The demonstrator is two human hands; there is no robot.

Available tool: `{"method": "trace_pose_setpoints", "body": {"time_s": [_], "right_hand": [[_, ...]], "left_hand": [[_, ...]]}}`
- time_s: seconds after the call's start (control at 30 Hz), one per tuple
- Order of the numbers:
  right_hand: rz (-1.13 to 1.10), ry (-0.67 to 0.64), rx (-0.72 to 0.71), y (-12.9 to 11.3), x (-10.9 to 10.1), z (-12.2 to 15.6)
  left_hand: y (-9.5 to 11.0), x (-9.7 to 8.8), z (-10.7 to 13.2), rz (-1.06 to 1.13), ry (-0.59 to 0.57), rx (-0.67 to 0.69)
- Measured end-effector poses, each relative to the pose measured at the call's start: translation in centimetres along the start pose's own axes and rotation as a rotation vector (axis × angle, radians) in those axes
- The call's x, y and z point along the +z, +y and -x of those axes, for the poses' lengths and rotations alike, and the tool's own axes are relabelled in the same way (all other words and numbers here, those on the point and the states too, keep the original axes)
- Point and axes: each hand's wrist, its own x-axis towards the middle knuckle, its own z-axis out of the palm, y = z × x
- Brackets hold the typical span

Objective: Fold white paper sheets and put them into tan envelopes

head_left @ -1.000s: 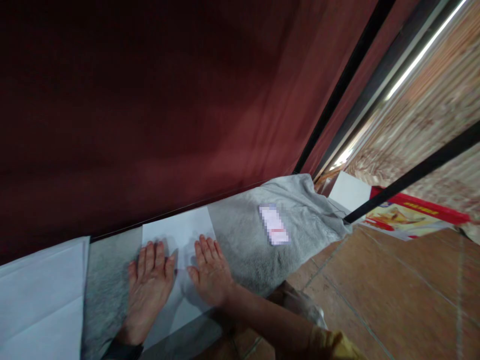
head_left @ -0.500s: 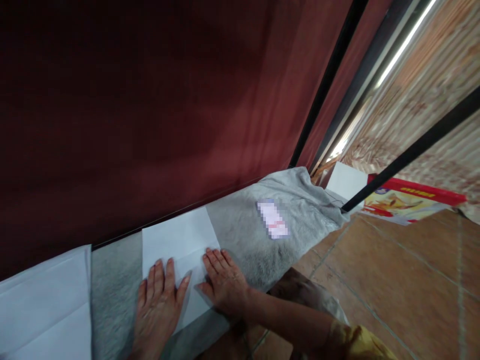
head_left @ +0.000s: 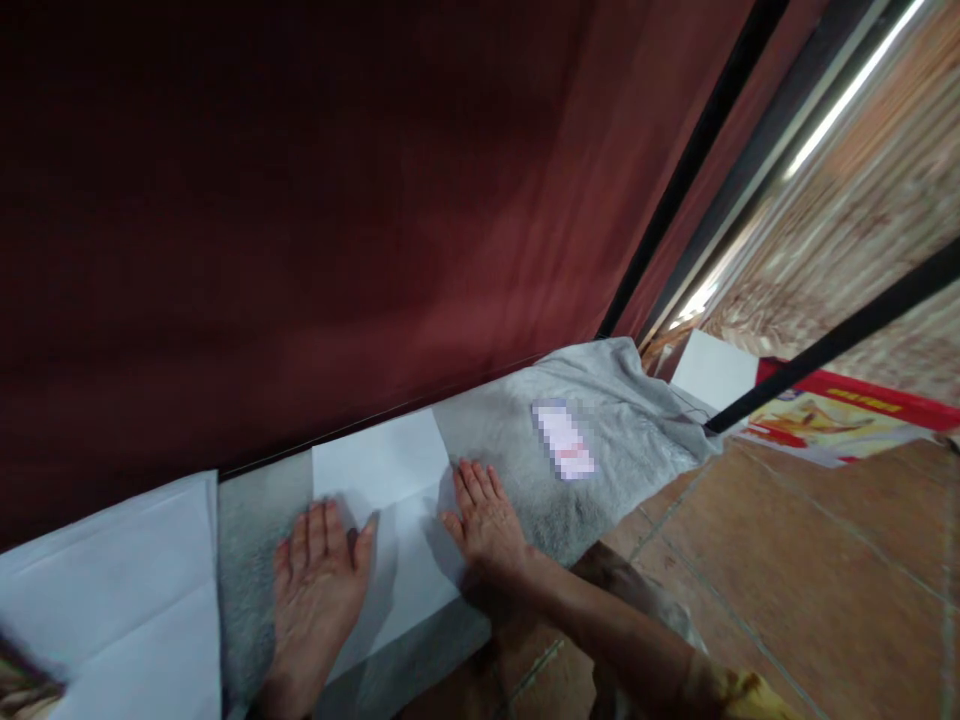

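Both hands flat, palms down, fingers released and straight, gripping nothing. Left hand (head_left: 319, 578) presses the near-left part of the paper (head_left: 386, 470). Right hand (head_left: 487, 520) sits on the paper's right edge, fingertips partly on the grey cloth (head_left: 517, 430). Paper lies flat on the cloth, far edge close to the dark red curtain (head_left: 337, 220). Second white sheet (head_left: 112, 590) on the left, apart from it. Tiled floor (head_left: 787, 570) to the right; red printed box (head_left: 832, 420) far right.
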Motion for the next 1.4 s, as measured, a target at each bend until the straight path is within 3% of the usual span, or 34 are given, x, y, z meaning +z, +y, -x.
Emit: {"method": "trace_pose_setpoints", "body": {"time_s": [0.13, 0.27, 0.47, 0.6, 0.77, 1.1, 1.27, 1.4], "right_hand": [[-0.061, 0.01, 0.014, -1.4, 0.3, -3.5], [-0.098, 0.017, -0.006, -3.1, 2.0, -5.6], [-0.044, 0.029, -0.067, -3.6, 3.7, -7.0], [-0.031, -0.007, -0.116, -4.1, 4.2, -9.3], [0.014, -0.049, -0.146, -5.3, 5.4, -12.2], [0.092, 0.005, -0.187, -5.0, 6.8, -11.7], [0.064, -0.043, -0.21, -5.8, 6.3, -11.3], [0.051, -0.026, -0.19, -5.8, 6.1, -11.1]], "left_hand": [[1.6, 0.6, -2.5, -0.018, -0.014, 0.047], [1.5, 1.6, -4.1, -0.053, -0.079, 0.012], [1.9, 2.2, -3.8, -0.066, -0.053, -0.078], [2.6, 2.0, -3.3, -0.007, -0.041, -0.106], [1.3, 0.8, -4.5, 0.083, 0.046, -0.222], [-2.6, -0.9, -4.9, 0.304, -0.038, -0.504], [-3.0, -1.3, -4.9, 0.329, -0.148, -0.478], [-2.3, -2.1, -4.5, 0.235, -0.164, -0.434]]}}
